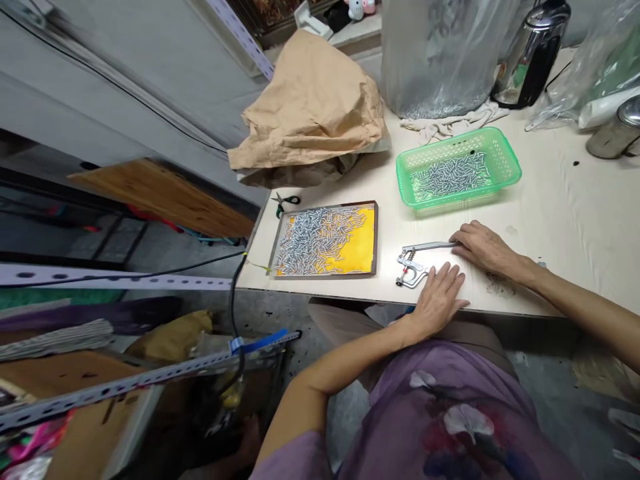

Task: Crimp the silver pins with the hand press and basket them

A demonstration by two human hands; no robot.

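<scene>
A silver pair of spring-loaded hand pliers (411, 264) lies on the table, its two long arms spread apart and a small red spot near the jaw. My right hand (484, 252) has the end of the upper handle between thumb and fingers. Palm down at the table's front edge, my left hand (441, 299) rests with fingers stretched out, the fingertips beside the end of the lower arm. Left of the pliers sits a shallow tray (376, 240) with a yellow bottom, holding many small silver metal pins (313, 240). Similar pins lie in a green plastic basket (510, 175) beyond my hands.
Small scissors (286, 202) lie behind the tray. A crumpled brown paper bag (315, 107) stands at the back left, with a large clear plastic bag (440, 60) beside it. A glass-and-black kettle (533, 57), a white cloth (455, 125) and a lidded jar (617, 130) stand farther right.
</scene>
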